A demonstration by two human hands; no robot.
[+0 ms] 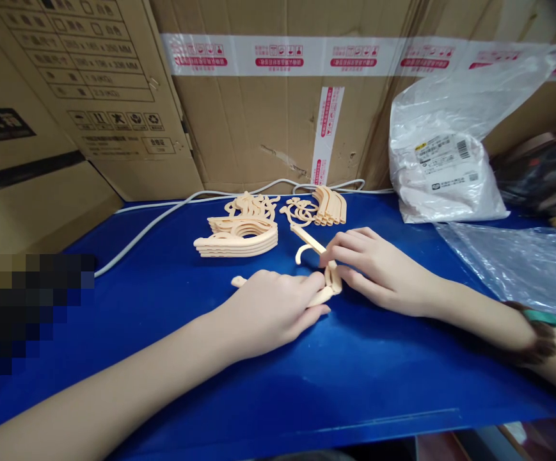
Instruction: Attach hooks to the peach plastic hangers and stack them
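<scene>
Stack of curved, cream plastic arms (239, 246): it sits neatly on the shiny blue surface (306, 384), maybe so the arms are easy to pick up.
Cream plastic hanger with a small hook (336, 285): it is right of the stack and nearer the person, bent at a corner.
Left hand (270, 307): its grip is clamped on one side of the hanger, likely to keep it still.
Right hand (378, 266): its grip is together on the hanger by the bend, maybe because that bit can turn.
Heap of curly, cream plastic hooks (251, 206): just behind the stack, perhaps to keep the shapes apart.
Row of bent, cream plastic pieces (330, 206): right of the stack and further back, side by side, maybe so they stay tidy.
White plastic bag with a label (443, 160): well right of the stack, probably out of the hands' way.
</scene>
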